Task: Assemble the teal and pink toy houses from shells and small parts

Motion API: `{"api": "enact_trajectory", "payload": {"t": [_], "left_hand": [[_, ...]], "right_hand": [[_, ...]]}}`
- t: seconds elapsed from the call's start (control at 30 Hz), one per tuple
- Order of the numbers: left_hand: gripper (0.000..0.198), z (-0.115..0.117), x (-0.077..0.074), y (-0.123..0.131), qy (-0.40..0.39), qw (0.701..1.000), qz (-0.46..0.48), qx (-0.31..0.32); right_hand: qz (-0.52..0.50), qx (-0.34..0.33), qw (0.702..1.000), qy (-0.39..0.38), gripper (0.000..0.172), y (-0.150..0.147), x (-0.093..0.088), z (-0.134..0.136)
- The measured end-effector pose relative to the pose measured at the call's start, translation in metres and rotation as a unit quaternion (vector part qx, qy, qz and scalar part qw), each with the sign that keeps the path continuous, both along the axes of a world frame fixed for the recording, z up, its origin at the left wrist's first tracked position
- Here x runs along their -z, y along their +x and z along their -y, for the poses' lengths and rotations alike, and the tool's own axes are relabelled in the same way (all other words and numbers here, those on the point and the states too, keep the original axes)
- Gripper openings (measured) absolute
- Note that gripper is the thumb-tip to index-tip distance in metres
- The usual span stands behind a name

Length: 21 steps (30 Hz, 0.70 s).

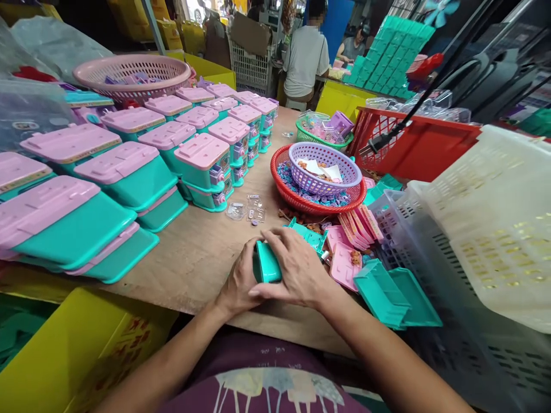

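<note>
Both of my hands hold one teal plastic toy part [266, 263] low over the wooden table [202, 252]. My left hand [238, 281] grips its left side with bent fingers. My right hand [297, 268] lies curled over its top and right side. Just right of my hands lie loose pink lids [344, 265], a teal casing piece [309, 235] and two teal trays [394, 292]. Small clear plastic pieces [252, 209] lie on the table ahead of my hands.
Rows of stacked teal toy boxes with pink lids [129, 172] fill the left of the table. A red basket [318, 202] holds a purple basket [325, 166]. White crates [495, 229] stand at right, a yellow bin [64, 350] at lower left. A person in a grey shirt [305, 57] sits behind.
</note>
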<state>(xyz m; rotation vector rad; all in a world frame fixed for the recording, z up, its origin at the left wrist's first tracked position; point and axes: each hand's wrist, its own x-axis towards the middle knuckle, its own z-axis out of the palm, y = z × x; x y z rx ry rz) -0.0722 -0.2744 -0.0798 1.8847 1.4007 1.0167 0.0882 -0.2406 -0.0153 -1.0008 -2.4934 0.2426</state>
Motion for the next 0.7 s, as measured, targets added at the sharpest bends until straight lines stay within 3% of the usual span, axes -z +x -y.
{"api": "enact_trajectory", "payload": {"t": [0.1,0.23,0.33,0.4,0.47,0.53,0.6,0.63,0.7], "left_hand": [[0.079,0.001,-0.004,0.002,0.015,1.000,-0.001,0.016],[0.076,0.002,-0.007,0.007,0.029,0.999,-0.007,-0.017],[0.077,0.002,-0.006,0.010,0.084,0.994,-0.040,-0.051],[0.080,0.003,-0.003,0.013,0.168,0.977,-0.102,-0.085],[0.081,0.007,-0.001,0.016,0.259,0.946,-0.167,-0.101],[0.083,0.013,-0.001,0.019,0.321,0.921,-0.203,-0.083],[0.084,0.020,-0.006,0.019,0.341,0.917,-0.204,-0.026],[0.084,0.022,-0.011,0.017,0.334,0.923,-0.188,0.001],[0.080,0.019,-0.022,0.008,0.283,0.951,-0.123,-0.005]], "right_hand": [[0.004,0.040,0.999,-0.003,0.077,0.007,0.009,-0.001],[0.011,0.049,0.999,-0.012,0.068,0.009,0.015,-0.003],[-0.086,0.047,0.994,-0.042,0.068,0.010,0.013,0.001],[-0.193,0.100,0.972,-0.085,0.067,0.011,0.015,0.005],[-0.280,0.178,0.926,-0.180,0.066,0.009,0.021,0.011],[-0.328,0.231,0.868,-0.293,0.066,0.008,0.032,0.013],[-0.363,0.240,0.828,-0.354,0.065,0.010,0.044,0.012],[-0.378,0.229,0.823,-0.357,0.064,0.013,0.048,0.010],[-0.388,0.173,0.847,-0.320,0.057,0.023,0.054,0.006]]}}
